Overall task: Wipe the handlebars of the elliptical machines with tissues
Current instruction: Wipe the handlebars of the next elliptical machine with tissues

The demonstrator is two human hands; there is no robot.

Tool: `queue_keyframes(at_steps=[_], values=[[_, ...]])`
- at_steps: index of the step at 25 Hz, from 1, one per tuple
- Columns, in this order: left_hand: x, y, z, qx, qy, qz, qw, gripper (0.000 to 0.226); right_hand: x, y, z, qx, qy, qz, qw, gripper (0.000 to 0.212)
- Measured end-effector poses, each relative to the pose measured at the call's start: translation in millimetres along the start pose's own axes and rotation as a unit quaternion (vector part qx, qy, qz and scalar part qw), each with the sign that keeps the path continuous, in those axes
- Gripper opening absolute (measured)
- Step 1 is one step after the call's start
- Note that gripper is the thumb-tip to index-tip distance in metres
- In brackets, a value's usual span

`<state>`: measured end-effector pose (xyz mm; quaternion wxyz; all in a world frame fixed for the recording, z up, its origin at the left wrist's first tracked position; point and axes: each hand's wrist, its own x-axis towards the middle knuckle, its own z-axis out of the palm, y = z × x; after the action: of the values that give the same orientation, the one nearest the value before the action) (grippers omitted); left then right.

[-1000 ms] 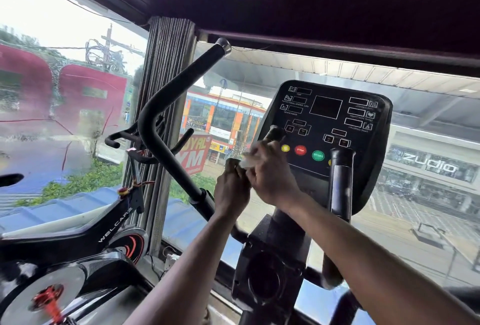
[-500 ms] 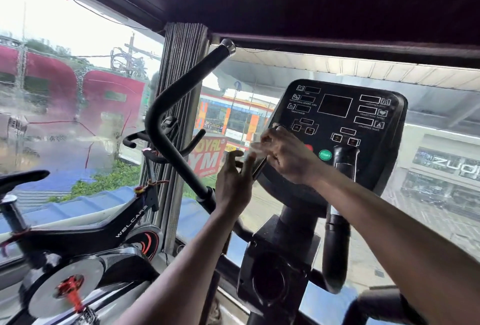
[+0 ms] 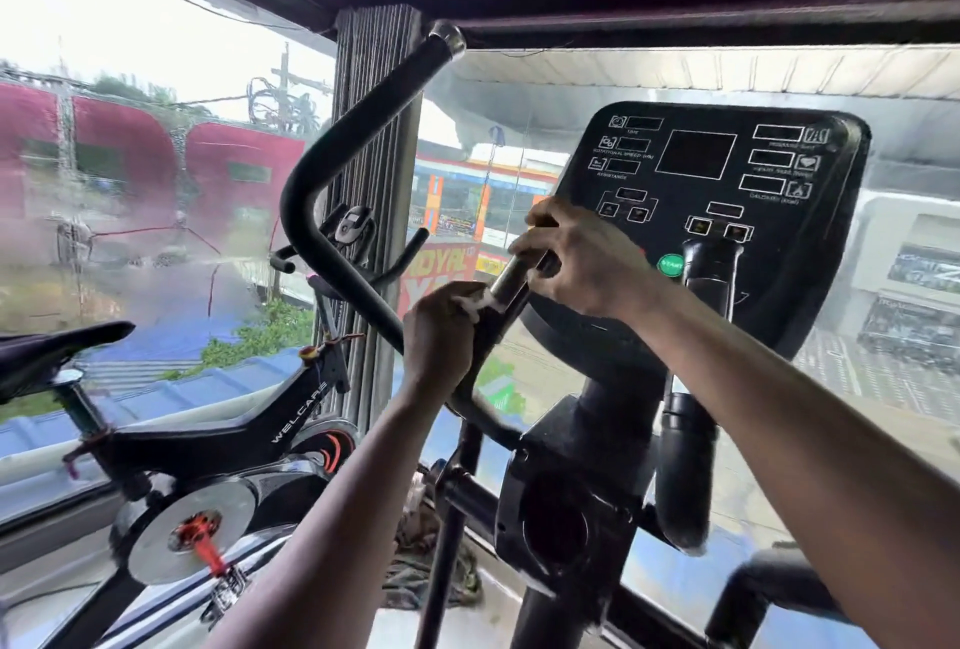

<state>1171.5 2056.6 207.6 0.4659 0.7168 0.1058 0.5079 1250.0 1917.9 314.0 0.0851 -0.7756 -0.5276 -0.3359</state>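
The left hand (image 3: pixel 441 331) grips a white tissue (image 3: pixel 480 304) around the short fixed handlebar (image 3: pixel 511 279) below the console (image 3: pixel 727 181) (tissue mostly hidden in the fist); the right hand (image 3: pixel 576 259) clasps the bar's upper end.

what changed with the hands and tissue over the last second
The left hand now grips the tissue round the short handlebar, lower down. The right hand moved up and now holds the bar's top end. The console and the long handlebar stayed put.
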Motion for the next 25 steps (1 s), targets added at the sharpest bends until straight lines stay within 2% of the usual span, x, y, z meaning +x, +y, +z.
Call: queue_keyframes(at_steps=[3,6,8,13,16,20,23,25], values=[[-1.4,16.4,8.3,-0.076,-0.026,0.013,0.997,0.030,3.4,-2.5,-1.5,0.009,-0.027,0.013,1.000,0.032],[-3.6,16.7,17.8,-0.036,-0.016,-0.007,0.999,0.030,2.6,-2.8,-2.8,0.019,-0.023,0.014,0.999,0.033],[-19.7,-8.8,12.5,-0.020,0.020,-0.016,0.999,0.016,0.9,-3.0,-2.4,0.022,-0.024,0.012,0.999,0.034],[-43.7,-37.6,6.8,-0.082,0.049,-0.055,0.994,0.024,2.8,-6.0,-2.6,0.013,-0.027,0.019,0.999,0.034],[-47.3,-28.4,16.3,-0.083,0.057,-0.020,0.995,0.024,1.7,-5.8,-1.9,0.018,-0.023,0.013,0.999,0.034],[-68.6,-45.8,13.2,-0.069,0.112,0.000,0.991,0.025,0.3,-4.7,-0.7,0.026,-0.020,0.014,0.999,0.034],[-66.1,-40.7,15.0,-0.078,0.098,-0.027,0.992,0.026,1.1,-5.6,-1.7,0.030,-0.021,0.026,0.999,0.032],[-62.3,-36.5,20.1,-0.078,0.085,0.003,0.993,0.031,1.4,-6.3,-1.3,0.030,-0.023,0.022,0.999,0.032]])
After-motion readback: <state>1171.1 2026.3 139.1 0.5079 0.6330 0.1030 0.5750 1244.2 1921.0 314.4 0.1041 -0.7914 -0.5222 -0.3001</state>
